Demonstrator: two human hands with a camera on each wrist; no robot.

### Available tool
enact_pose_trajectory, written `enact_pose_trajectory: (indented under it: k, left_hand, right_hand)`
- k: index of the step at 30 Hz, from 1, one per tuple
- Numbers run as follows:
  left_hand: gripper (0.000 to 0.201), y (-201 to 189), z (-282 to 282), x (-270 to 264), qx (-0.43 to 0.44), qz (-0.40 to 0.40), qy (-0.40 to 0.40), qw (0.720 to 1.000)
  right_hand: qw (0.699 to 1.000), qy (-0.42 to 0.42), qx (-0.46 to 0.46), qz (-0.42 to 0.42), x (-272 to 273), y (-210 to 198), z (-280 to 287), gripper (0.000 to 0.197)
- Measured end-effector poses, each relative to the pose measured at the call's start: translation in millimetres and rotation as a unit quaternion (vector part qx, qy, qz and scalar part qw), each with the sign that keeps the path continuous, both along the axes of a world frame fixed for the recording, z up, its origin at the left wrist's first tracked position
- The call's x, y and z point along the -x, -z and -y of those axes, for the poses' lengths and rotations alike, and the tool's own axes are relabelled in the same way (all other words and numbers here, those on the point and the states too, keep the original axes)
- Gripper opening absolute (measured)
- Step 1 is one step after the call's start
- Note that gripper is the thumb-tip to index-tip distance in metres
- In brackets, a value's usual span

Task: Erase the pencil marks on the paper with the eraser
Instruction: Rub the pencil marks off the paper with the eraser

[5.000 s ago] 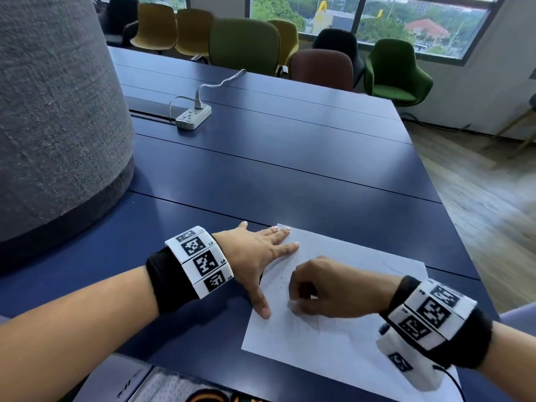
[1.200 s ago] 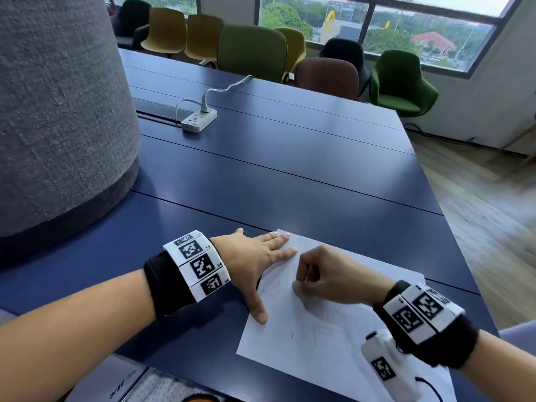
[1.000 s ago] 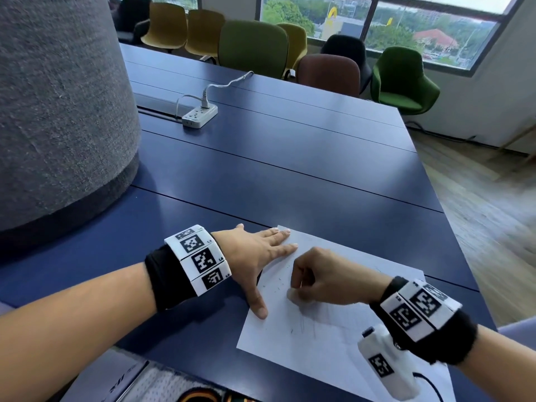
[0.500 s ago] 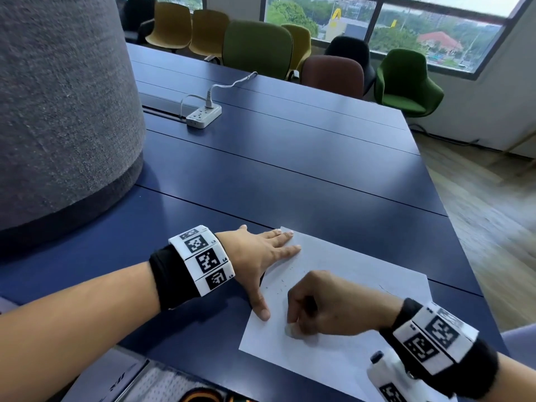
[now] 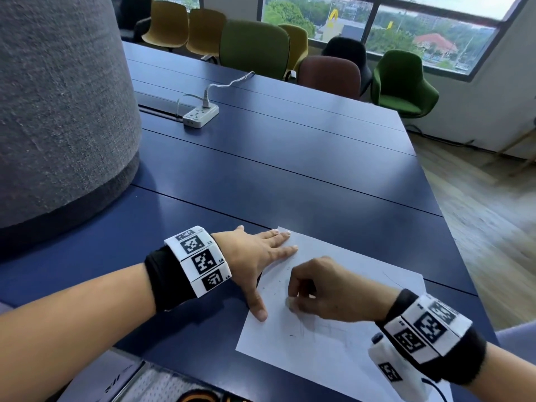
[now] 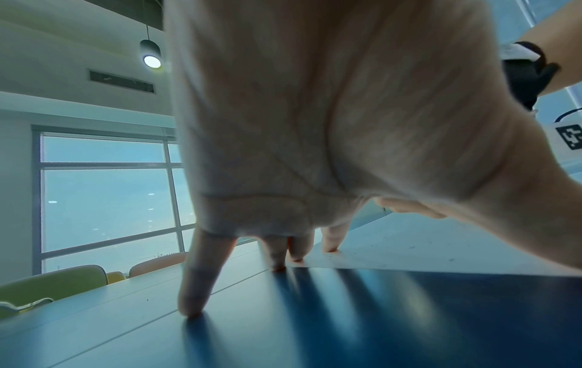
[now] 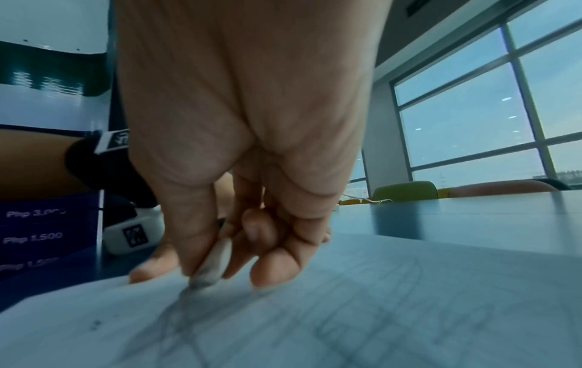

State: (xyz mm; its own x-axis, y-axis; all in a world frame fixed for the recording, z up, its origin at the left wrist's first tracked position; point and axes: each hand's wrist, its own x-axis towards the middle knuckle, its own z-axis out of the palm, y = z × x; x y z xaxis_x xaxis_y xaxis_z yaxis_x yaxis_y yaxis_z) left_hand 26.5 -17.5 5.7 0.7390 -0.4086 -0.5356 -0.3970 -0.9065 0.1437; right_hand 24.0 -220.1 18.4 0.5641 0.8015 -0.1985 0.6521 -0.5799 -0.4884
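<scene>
A white sheet of paper with faint pencil lines lies on the dark blue table. My left hand lies flat with spread fingers on the paper's left edge and upper corner, thumb tip near the edge. Its fingertips press the paper and the table. My right hand pinches a small grey-white eraser between thumb and fingers. The eraser's lower end touches the paper on a pencil line. From the head view only a tip of the eraser shows.
A large grey felt cylinder stands at the left on the table. A white power strip with its cable lies further back. Several chairs line the far edge. Wooden floor lies beyond the table's right edge.
My right hand with the eraser has rubbed back and forth over the paper, moving a little away from me in the last half second. The left hand has stayed in place.
</scene>
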Motion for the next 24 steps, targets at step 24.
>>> enact_pose_trajectory:
  k: [24]
  left_hand:
    - [0.139,-2,2,1,-0.009,0.006,0.007,1.000]
  right_hand:
    - [0.996,-0.054,0.058,-0.037,-2,-2,7,0.011]
